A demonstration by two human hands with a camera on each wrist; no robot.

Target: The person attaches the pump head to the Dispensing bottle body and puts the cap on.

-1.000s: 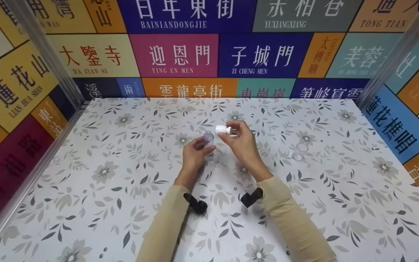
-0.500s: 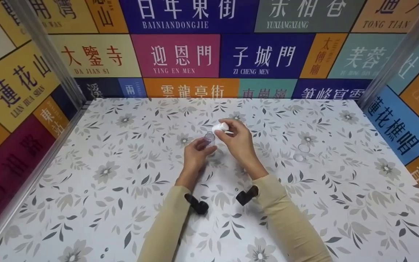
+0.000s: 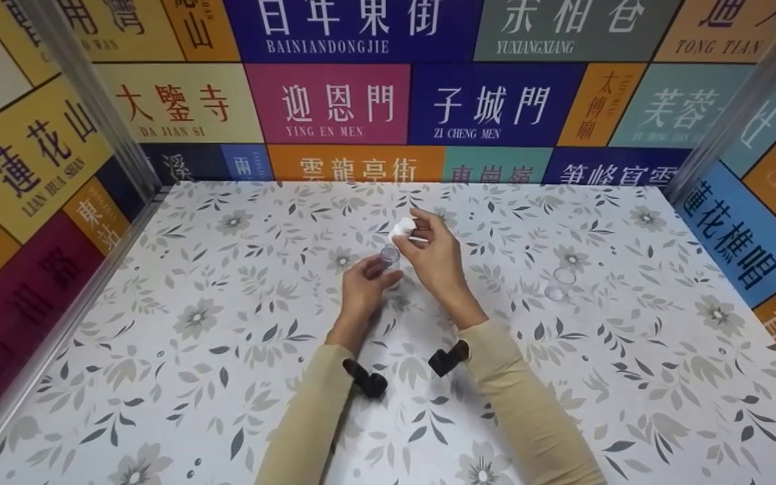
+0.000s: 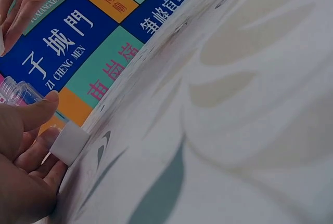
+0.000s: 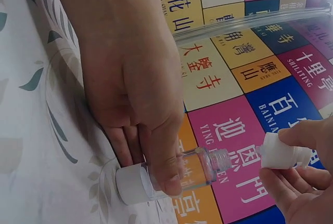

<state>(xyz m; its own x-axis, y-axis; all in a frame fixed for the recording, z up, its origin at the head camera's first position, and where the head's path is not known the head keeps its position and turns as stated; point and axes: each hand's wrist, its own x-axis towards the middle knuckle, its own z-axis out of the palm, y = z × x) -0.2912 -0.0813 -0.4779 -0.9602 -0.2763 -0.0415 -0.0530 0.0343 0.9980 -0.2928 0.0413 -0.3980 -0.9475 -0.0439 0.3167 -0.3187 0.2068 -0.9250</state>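
A small clear bottle (image 5: 195,169) with a threaded, uncovered neck and a white base (image 5: 132,182) is gripped in my left hand (image 3: 361,289), thumb across its side. Its round mouth faces up in the head view. Between thumb and fingertips, my right hand (image 3: 436,259) pinches a white pump top (image 5: 277,152), tilted and just above the mouth. The right wrist view shows a small gap between the top's short clear stub and the bottle neck. In the left wrist view the white base (image 4: 70,143) shows below the left fingers, close over the table.
A clear cap-like piece (image 3: 565,275) lies on the table to the right of the right hand. White floral cloth covers the table (image 3: 159,377). Panels with large lettering (image 3: 327,104) stand along the back and both sides.
The right hand has shifted a little left and away from me, turning the white pump top from sideways to slanting down at the bottle mouth. My left hand has stayed nearly still.
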